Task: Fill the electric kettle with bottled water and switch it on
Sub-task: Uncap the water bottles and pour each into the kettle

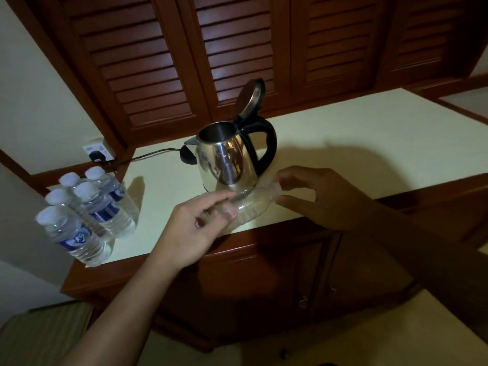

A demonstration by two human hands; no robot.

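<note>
A steel electric kettle (224, 157) with a black handle stands on the cream counter (343, 143), its lid tipped up and open. In front of it I hold a clear plastic bottle (253, 204) almost level, and it looks empty. My left hand (195, 228) grips the bottle's lower body. My right hand (311, 191) pinches its neck end with thumb and fingers; whether a cap is there is too blurred to tell. The kettle's black cord (150, 154) runs left to a plug in a wall socket (97, 151).
Several full capped water bottles (87, 207) with blue labels stand grouped at the counter's left end. Dark louvred wooden doors (237, 48) rise behind the counter. Wooden cabinet doors (290, 273) sit below its front edge.
</note>
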